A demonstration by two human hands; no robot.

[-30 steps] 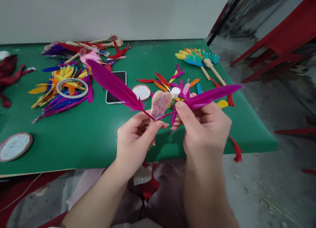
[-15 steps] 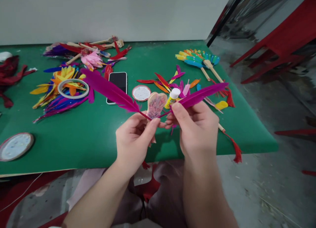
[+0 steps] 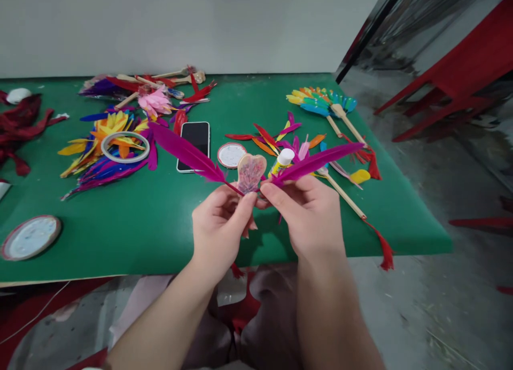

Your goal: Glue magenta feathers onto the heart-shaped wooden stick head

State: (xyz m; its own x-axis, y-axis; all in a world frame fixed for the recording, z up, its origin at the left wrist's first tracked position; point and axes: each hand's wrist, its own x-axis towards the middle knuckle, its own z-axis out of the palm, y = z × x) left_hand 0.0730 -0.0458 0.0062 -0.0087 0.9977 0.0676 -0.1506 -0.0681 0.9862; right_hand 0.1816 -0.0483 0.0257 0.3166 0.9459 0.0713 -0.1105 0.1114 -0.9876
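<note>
My left hand (image 3: 224,220) is closed around the lower part of a small wooden fan (image 3: 251,172) with a rounded, heart-like head, its face smeared pinkish. One magenta feather (image 3: 184,151) slants up to the left from that head, its quill under my left thumb. In my right hand (image 3: 308,215) a second magenta feather (image 3: 324,159) is pinched near its quill, pointing up to the right. The quill end meets the lower right side of the fan head; whether it is stuck there I cannot tell. A glue stick (image 3: 282,162) with a white top stands just behind my right fingers.
Loose coloured feathers (image 3: 264,138), a phone (image 3: 206,140) and a round lid (image 3: 231,155) lie behind my hands. A tape roll (image 3: 105,148) rests on piled feathers at left. Finished-looking feather fans (image 3: 320,100) lie at back right. A red chair (image 3: 460,76) stands beyond the table (image 3: 420,231).
My right hand has moved left and slid its grip nearer the fan head, bringing its feather closer. My left hand keeps its hold. The view has shifted slightly.
</note>
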